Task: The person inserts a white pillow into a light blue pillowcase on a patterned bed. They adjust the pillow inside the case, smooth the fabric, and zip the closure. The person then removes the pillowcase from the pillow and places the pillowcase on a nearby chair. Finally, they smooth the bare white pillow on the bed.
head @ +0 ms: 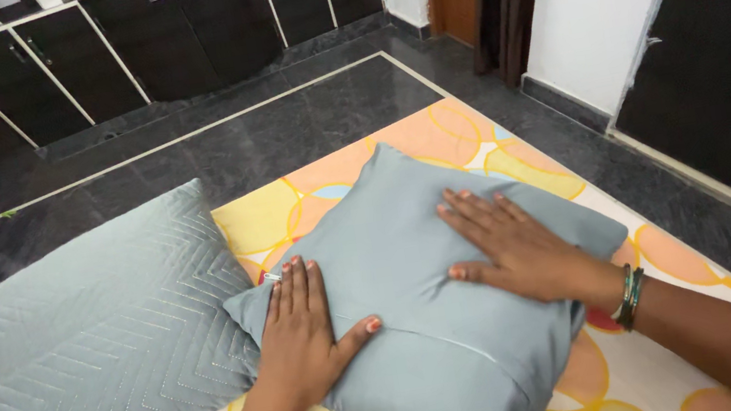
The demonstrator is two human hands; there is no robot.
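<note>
Grey cushion, frame centre, on patterned mat: left hand and right hand pressing flat, fingers spread, gripping nothing; quilted pillow lying lower left, untouched

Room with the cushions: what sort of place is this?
Probably a room in a home. Both hands, left and right, press a grey cushion on a patterned sheet over a dark stone floor, with dark cabinets behind.

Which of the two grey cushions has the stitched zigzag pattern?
The larger cushion on the left, lying untouched. The smaller cushion under both hands is plain, with a seam across it.
</note>
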